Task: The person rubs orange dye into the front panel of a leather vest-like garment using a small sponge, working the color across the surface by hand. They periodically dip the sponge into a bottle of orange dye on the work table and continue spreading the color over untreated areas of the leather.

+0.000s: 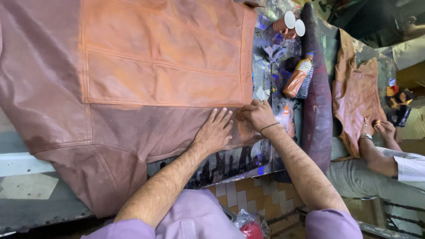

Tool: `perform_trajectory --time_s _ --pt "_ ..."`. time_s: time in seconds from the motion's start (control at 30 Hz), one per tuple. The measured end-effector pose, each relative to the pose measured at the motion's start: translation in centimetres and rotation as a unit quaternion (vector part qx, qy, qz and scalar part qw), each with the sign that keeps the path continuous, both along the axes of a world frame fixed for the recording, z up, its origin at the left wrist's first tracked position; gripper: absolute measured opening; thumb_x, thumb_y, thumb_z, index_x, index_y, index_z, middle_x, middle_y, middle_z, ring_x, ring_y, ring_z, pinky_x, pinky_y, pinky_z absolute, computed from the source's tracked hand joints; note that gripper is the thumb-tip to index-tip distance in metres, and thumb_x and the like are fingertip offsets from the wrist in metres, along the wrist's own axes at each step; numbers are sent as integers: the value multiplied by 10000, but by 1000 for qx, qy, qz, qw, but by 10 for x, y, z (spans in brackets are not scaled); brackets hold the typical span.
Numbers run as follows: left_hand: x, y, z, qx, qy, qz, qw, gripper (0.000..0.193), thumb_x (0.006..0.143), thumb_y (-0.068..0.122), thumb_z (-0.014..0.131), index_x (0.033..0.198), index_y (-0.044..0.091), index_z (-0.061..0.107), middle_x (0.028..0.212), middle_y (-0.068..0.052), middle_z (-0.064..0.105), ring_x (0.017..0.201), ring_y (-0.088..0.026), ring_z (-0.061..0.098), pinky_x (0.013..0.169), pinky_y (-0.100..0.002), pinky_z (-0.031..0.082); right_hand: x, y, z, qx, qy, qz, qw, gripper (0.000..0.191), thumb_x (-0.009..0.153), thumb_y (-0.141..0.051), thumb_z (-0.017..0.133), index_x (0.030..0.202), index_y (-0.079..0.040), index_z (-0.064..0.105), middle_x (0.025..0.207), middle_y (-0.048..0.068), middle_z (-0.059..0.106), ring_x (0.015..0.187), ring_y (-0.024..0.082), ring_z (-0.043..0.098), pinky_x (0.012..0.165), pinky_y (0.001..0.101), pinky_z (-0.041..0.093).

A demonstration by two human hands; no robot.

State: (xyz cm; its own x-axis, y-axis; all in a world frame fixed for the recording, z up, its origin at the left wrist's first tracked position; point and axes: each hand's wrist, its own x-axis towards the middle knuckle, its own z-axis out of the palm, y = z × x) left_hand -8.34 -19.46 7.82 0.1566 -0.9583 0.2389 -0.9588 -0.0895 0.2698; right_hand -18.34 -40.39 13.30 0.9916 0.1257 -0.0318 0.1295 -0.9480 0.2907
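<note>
Brown leather jacket [133,88] spread flat over the worktable [248,159], filling most of the view. Left hand [215,131] lies palm-down on its lower hem, fingers [221,117] straight and slightly spread, holding nothing. Right hand [256,114] just beside it at the jacket's edge, fingers bunched and pressed onto the leather; whether they pinch anything, cannot tell. Beyond the jacket's right edge: an orange bottle [297,76] with a yellow-white label, lying tilted, and two brown paper cups [287,24] above it. Farther off, another person's hands [376,130] rest on a second brown leather piece [354,93].

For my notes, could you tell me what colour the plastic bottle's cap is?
Orange, on the orange-brown plastic bottle; head view.
</note>
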Motion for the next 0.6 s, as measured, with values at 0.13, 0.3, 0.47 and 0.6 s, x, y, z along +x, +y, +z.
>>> perform_trajectory --time_s 0.13,0.3,0.47,0.6 --pt "0 0 0 -22 -6 4 1000 672 932 499 560 1437 54 542 1605 -171 360 1517 -354 235 1230 -561 131 -11 11 2 39 107 -44 993 170 798 -300 693 927 -257 795 1008 -96 753 939 202 624 799 398 480" --pt "0 -1 1 -9 -14 -1 1000 670 936 495 565 1437 52 542 1606 -176 357 1516 -360 231 1226 -563 124 -12 17 5 -22 220 -53 974 146 830 -339 678 905 -300 797 987 -102 728 993 172 614 827 387 487" --pt "1 0 1 -3 -8 1 1000 666 940 500 562 1434 54 539 1613 -175 352 1524 -357 223 1230 -563 120 10 9 0 -50 5 -14 999 138 821 -285 698 920 -275 794 1022 -119 744 966 176 616 807 396 497" --pt "1 0 2 2 -14 -3 1000 694 932 516 557 1439 42 531 1600 -174 358 1520 -349 223 1232 -553 118 2 13 -2 15 163 -38 986 129 775 -320 732 866 -242 782 942 -123 734 987 183 623 814 391 494"
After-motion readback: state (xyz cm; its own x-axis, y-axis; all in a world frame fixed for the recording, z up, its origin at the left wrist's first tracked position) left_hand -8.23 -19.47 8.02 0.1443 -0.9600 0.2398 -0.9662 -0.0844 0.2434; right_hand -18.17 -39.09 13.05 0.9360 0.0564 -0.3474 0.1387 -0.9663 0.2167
